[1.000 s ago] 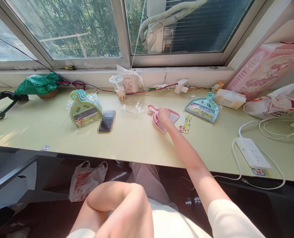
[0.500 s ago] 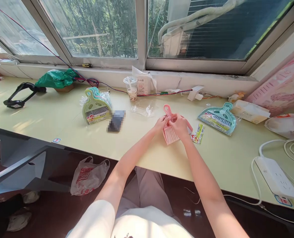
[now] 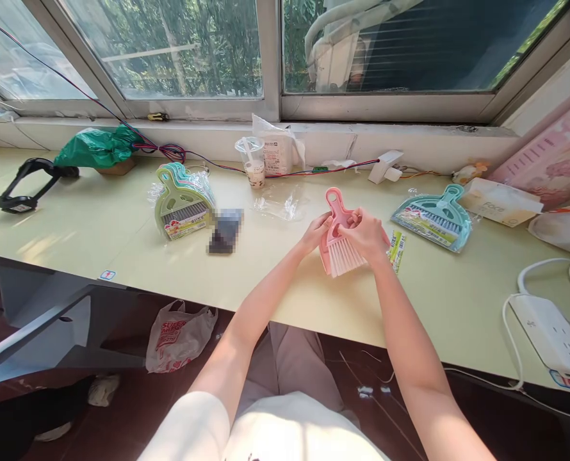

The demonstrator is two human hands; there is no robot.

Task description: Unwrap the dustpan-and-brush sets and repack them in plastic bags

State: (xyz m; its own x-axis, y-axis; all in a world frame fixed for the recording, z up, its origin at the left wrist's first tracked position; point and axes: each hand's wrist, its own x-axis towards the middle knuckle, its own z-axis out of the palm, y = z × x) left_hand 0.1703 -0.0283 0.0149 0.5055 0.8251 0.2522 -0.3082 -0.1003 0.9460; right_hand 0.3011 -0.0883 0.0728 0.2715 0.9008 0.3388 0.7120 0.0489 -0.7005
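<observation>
Both my hands hold a small pink brush and dustpan set [image 3: 341,246] a little above the pale yellow table [image 3: 122,243]. My left hand [image 3: 315,232] grips its left side and my right hand [image 3: 367,235] grips its right side and the pan behind. The handle points up and away, and the bristles point toward me. A printed paper label [image 3: 397,249] lies on the table just right of my right hand.
A stack of bagged green dustpan sets [image 3: 182,203] and a blurred dark object [image 3: 225,229] lie at left. A teal set [image 3: 433,218], a tissue box [image 3: 500,202] and a power strip [image 3: 551,333] lie at right. A cup [image 3: 250,162] stands by the window; an empty clear wrapper [image 3: 281,205] lies nearby.
A second ago only my right hand touched the pink set on the table. My left hand came up from my lap, and both hands have lifted and turned the set bristles toward me.
</observation>
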